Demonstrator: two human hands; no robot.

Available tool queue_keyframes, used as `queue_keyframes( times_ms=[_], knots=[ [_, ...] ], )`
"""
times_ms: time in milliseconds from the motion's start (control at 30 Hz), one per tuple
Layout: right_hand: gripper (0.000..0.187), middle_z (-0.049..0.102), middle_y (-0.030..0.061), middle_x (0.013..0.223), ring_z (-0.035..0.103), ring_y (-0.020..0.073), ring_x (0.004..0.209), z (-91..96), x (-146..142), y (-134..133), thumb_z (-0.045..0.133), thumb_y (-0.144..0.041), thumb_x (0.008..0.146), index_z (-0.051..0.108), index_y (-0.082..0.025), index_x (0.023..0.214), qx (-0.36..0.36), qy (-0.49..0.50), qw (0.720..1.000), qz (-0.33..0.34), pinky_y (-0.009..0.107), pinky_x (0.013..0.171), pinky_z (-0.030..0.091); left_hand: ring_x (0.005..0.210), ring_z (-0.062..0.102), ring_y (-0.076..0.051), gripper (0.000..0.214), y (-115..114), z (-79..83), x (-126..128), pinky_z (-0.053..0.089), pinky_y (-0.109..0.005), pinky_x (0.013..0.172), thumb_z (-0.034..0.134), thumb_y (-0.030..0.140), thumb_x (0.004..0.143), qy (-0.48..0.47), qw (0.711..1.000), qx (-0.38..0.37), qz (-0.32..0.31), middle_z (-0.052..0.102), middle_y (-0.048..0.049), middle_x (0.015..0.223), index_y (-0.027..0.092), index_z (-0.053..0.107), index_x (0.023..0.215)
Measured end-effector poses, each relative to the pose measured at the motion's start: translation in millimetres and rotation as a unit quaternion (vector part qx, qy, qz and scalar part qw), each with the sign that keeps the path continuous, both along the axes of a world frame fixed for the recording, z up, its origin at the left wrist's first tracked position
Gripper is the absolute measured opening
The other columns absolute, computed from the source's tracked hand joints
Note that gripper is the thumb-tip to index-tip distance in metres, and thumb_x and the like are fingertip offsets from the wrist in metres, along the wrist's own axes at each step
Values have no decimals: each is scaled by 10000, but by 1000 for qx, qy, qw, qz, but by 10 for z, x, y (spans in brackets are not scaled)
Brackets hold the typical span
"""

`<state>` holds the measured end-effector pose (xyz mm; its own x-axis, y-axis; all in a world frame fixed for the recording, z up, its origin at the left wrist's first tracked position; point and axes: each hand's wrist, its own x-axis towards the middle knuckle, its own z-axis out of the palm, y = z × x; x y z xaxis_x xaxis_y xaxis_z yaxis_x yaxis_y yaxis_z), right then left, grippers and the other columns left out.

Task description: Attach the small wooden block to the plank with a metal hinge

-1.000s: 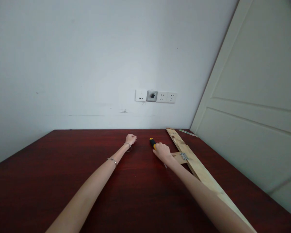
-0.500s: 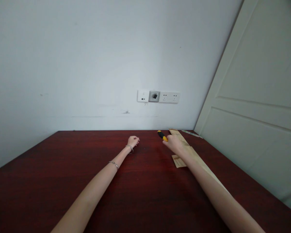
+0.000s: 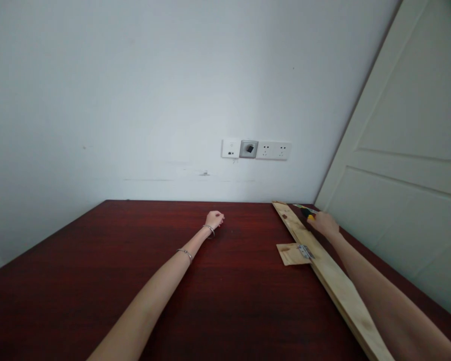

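My right hand is closed round a screwdriver with a yellow and black handle, held at the far right of the dark red table, just right of a long pale wooden plank. A small wooden piece is joined to the plank's left side by a metal hinge. My left hand rests far out on the table in a loose fist, with nothing visible in it. Two thin bracelets sit on that wrist and forearm.
A white wall stands behind the table with a row of sockets. A white panelled door runs along the table's right side. A thin strip lies at the far right corner.
My right hand has carried the screwdriver from the middle of the table, across the plank, to the far right corner. The left hand has stayed put. The view has shifted a little.
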<state>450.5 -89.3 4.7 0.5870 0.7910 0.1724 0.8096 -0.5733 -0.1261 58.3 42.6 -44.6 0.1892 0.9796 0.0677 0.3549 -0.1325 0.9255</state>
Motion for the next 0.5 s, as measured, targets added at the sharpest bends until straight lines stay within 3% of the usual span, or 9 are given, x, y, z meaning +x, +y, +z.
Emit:
queue_keyframes(
  times_ms=[200, 500],
  knots=[
    [454, 631, 251, 1062, 625, 343, 985, -199, 160, 53, 546, -371, 782, 638, -33, 1071, 1, 14, 1000, -23, 400, 748, 506, 416, 478, -51, 199, -4, 7, -6, 394, -136, 424, 498, 75, 792, -3, 1000, -2, 4, 517, 29, 481, 105, 602, 625],
    [434, 618, 243, 1095, 613, 338, 1016, -261, 178, 166, 549, -374, 774, 652, -50, 1044, -1, 30, 999, -31, 412, 791, 511, 411, 474, -53, 218, 21, -22, -12, 391, -145, 417, 490, 97, 813, -16, 1000, 1, -2, 516, 27, 483, 107, 596, 622]
  ],
)
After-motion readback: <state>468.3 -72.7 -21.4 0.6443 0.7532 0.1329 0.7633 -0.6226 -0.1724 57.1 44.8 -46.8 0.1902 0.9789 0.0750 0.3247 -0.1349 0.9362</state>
